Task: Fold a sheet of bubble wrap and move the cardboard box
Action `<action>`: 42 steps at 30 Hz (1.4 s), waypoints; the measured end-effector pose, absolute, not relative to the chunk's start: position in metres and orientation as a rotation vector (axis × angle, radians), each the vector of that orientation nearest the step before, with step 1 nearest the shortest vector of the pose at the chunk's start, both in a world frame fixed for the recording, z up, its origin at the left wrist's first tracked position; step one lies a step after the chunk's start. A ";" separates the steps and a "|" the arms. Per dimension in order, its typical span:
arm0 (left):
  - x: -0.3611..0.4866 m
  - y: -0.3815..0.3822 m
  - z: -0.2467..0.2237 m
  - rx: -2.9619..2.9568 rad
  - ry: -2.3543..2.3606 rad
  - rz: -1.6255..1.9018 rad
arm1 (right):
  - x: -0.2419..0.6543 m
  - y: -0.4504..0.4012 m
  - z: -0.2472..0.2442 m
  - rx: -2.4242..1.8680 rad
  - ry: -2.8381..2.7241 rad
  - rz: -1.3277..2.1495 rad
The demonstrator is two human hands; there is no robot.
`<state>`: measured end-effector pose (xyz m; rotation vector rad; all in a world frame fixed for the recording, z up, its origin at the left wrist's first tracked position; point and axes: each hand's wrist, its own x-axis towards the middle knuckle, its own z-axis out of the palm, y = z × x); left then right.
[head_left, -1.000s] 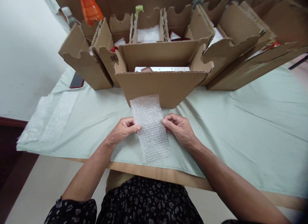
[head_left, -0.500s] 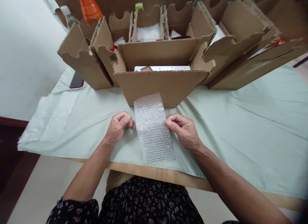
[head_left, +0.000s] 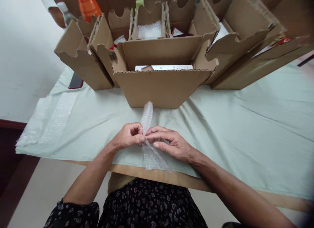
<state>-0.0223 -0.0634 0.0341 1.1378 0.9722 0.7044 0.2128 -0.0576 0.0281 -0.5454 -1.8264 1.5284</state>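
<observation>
A clear sheet of bubble wrap [head_left: 152, 157] is gathered narrow at its middle, over the cloth just before the front cardboard box. Its upper end stands up near the box, and its lower part fans out toward the table's front edge. My left hand [head_left: 131, 135] pinches the gathered middle between thumb and fingers. From the other side, my right hand [head_left: 171, 143] lies against the wrap with its fingers stretched out toward the left thumb. The right thumb is apart from the fingers. Part of the wrap is hidden by the hands.
The front cardboard box [head_left: 159, 89] holds a white box [head_left: 169, 67]. Several more cardboard boxes stand behind it. Flat bubble wrap sheets [head_left: 59, 118] and a phone [head_left: 76, 81] lie on the left of the green cloth [head_left: 245, 136]. Bottles, one with an orange body [head_left: 88, 7], stand at the back.
The bubble wrap has gone from a flat, spread strip to one squeezed narrow in the middle. Both hands have come together at it; the right has opened from its pinch on the edge.
</observation>
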 end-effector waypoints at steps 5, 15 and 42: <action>-0.021 -0.065 0.041 1.179 1.013 0.764 | 0.211 -0.058 0.024 -0.656 -1.833 1.480; -0.027 -0.068 0.035 1.109 0.820 0.796 | 0.209 -0.057 0.018 -1.118 -1.760 1.455; -0.050 -0.059 0.037 1.393 1.284 0.642 | 0.265 -0.021 0.030 -1.050 -2.277 0.923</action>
